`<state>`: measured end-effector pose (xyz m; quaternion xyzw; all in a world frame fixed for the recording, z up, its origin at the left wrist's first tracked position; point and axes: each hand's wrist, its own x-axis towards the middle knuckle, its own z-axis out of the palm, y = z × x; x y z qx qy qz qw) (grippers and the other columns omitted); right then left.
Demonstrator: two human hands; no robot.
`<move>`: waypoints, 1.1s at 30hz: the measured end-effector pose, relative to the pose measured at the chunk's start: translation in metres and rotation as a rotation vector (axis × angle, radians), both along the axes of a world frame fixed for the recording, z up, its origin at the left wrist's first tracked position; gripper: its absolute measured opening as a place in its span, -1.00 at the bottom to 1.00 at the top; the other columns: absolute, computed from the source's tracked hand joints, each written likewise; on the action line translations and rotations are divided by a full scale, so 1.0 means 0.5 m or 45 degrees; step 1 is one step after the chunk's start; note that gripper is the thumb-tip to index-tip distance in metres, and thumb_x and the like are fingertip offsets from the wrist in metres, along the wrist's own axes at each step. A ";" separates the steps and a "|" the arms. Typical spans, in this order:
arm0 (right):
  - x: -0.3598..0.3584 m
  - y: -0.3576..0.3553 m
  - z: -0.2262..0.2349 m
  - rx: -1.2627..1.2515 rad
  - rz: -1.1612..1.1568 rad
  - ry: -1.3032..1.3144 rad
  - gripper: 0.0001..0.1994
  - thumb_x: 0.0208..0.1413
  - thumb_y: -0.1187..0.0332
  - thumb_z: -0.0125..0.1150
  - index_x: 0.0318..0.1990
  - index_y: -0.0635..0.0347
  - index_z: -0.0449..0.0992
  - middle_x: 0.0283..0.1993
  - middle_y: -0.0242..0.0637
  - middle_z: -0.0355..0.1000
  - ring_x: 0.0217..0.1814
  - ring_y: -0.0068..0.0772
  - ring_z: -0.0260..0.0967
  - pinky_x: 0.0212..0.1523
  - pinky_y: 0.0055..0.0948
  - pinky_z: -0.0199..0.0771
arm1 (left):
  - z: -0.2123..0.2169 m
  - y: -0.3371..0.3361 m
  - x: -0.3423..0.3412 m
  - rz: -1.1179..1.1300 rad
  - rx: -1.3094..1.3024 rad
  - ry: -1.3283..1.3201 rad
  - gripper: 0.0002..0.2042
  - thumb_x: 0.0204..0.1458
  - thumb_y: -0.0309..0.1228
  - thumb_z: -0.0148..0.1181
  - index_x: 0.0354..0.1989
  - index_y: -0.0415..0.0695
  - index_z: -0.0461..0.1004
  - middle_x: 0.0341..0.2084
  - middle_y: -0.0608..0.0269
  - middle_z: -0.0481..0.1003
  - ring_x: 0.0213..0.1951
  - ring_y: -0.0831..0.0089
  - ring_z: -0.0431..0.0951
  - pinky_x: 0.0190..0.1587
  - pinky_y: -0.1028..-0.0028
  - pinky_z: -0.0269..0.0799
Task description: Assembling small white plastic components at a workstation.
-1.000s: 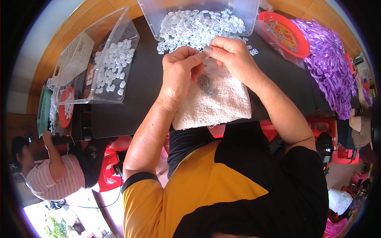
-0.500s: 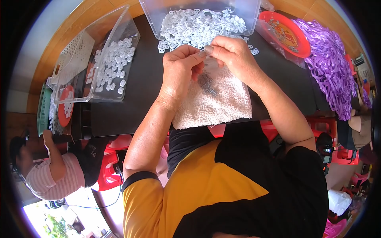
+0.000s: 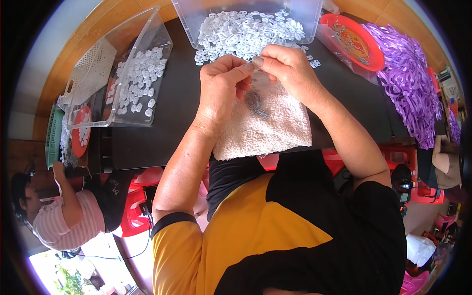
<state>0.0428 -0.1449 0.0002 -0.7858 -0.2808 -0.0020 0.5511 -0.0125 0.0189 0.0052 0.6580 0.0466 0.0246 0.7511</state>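
My left hand (image 3: 226, 83) and my right hand (image 3: 287, 69) meet fingertip to fingertip, both closed in a pinch. Whatever sits between the thumbs and forefingers is too small and too covered to name. Below them a cream towel (image 3: 265, 135) lies at the table's front edge. On it rests a small pile of grey metal bits (image 3: 256, 105), partly behind my left fingers. Just beyond my hands, many small white plastic pieces (image 3: 246, 34) with holes fill the front of a clear plastic bin (image 3: 184, 22) and spill out before it.
At left stands a clear box (image 3: 113, 118) with more white pieces, near a white basket (image 3: 93, 69). A red plate (image 3: 376, 51) of small metal parts and a heap of purple ribbons (image 3: 403, 78) lie right. A co-worker in a striped shirt (image 3: 73, 221) sits at left.
My hands stay pinched together in almost the same place, with only a tiny shift. The co-worker at left has turned the head slightly.
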 end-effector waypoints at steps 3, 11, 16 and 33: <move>-0.002 -0.001 0.004 -0.019 -0.005 -0.019 -0.79 0.10 0.35 0.17 -0.43 0.36 0.47 -0.66 -0.24 0.29 -0.61 -0.50 0.22 -0.53 -0.40 0.25 | -0.001 0.001 0.001 -0.004 0.004 -0.003 -0.88 0.09 -0.48 0.18 -0.39 -0.30 0.52 -0.61 0.27 0.47 -0.62 0.56 0.41 -0.58 0.58 0.27; 0.000 -0.002 0.002 -0.034 -0.004 -0.035 -0.79 0.09 0.34 0.17 -0.41 0.36 0.47 -0.62 -0.18 0.33 -0.57 -0.44 0.26 -0.48 -0.36 0.28 | 0.000 0.000 0.000 -0.007 0.024 -0.006 -0.88 0.09 -0.47 0.19 -0.39 -0.29 0.52 -0.61 0.28 0.47 -0.62 0.56 0.41 -0.56 0.59 0.27; 0.000 0.000 0.001 -0.022 0.002 -0.009 -0.79 0.09 0.35 0.17 -0.40 0.36 0.48 -0.62 -0.17 0.33 -0.57 -0.42 0.27 -0.48 -0.36 0.29 | -0.001 0.001 0.000 0.002 0.017 0.008 -0.88 0.09 -0.46 0.19 -0.39 -0.29 0.52 -0.61 0.27 0.47 -0.61 0.56 0.41 -0.56 0.58 0.27; 0.002 0.000 -0.002 -0.026 -0.002 -0.001 -0.78 0.08 0.35 0.16 -0.44 0.37 0.45 -0.63 -0.18 0.30 -0.58 -0.45 0.24 -0.49 -0.36 0.26 | 0.001 -0.001 0.001 0.002 0.007 0.019 -0.89 0.08 -0.47 0.19 -0.38 -0.29 0.52 -0.60 0.28 0.47 -0.60 0.56 0.41 -0.54 0.58 0.26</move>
